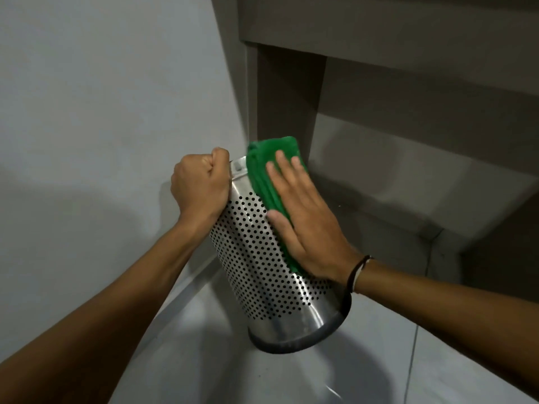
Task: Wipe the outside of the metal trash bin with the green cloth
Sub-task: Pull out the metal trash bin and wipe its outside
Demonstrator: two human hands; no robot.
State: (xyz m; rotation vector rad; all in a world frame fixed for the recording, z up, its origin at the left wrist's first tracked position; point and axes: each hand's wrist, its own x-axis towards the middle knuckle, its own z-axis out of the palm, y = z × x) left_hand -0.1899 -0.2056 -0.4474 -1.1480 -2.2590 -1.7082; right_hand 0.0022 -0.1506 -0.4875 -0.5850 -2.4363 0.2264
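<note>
The metal trash bin (262, 272) is a shiny perforated steel cylinder with a dark base ring, held tilted off the floor, base toward me. My left hand (199, 185) is clenched around its top rim at the left. My right hand (303, 217) lies flat with fingers spread, pressing the folded green cloth (268, 167) against the bin's upper right side. The cloth sticks out past my fingertips over the rim. A dark band is on my right wrist.
A grey wall (102, 112) rises at the left with a skirting strip below. Brown cabinet panels (408, 97) and a recessed nook stand behind and to the right. Pale floor tiles (379, 360) lie under the bin.
</note>
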